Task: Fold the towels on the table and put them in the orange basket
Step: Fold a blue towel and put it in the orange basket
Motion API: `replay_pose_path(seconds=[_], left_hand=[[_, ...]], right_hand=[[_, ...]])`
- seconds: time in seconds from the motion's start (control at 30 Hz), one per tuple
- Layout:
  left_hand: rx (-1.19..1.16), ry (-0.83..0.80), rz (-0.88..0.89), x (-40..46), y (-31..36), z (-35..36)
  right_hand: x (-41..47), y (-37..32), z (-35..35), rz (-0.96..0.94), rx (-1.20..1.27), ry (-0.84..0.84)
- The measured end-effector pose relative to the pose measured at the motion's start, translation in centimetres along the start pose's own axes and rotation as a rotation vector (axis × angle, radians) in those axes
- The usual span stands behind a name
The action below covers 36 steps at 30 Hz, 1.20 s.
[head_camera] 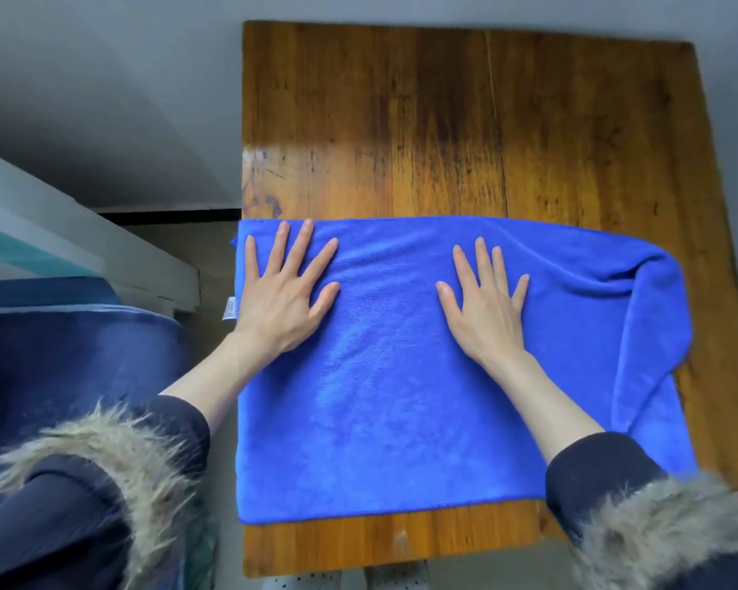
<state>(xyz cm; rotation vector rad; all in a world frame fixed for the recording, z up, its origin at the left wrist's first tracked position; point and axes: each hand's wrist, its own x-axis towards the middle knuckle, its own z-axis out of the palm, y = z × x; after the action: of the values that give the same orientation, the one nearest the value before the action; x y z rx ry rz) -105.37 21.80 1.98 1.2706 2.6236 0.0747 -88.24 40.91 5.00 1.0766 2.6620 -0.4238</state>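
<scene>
I see a solid royal-blue towel point(380, 376) with a small white tag point(229, 309). The table point(465, 134) is amber-brown wood with dark streaks along the grain. Sleeves point(593, 466) are dark navy with grey-beige fur trim point(116, 445). The wall point(103, 78) is plain grey. At left, a dark blue cushion point(73, 355).

- Soft, even daylight; the scene is moderately bright, with no hard shadows.
- A pale glare patch sits on the worn brown wooden counter point(444, 134), at its left edge just beyond the blue microfibre towel point(401, 376).
- Wide-angle bending curves the counter's right edge.
- The fur-trimmed dark sleeves point(657, 525) at the near corners look soft and blurred.
</scene>
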Motion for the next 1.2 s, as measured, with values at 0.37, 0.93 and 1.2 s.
replay_pose_path(seconds=[0.37,0.93,1.2], left_hand=[[-0.036,-0.068,0.192,-5.1,16.3,2.5],[0.085,0.027,0.318,-3.9,27.4,5.4],[0.093,0.019,0.307,-3.8,27.7,5.1]], right_hand=[[-11.8,9.8,1.7,0.007,-0.050,-0.062],[-14.3,23.3,0.0,0.402,0.252,0.338],[-10.0,31.6,-3.6,0.737,0.588,0.479]])
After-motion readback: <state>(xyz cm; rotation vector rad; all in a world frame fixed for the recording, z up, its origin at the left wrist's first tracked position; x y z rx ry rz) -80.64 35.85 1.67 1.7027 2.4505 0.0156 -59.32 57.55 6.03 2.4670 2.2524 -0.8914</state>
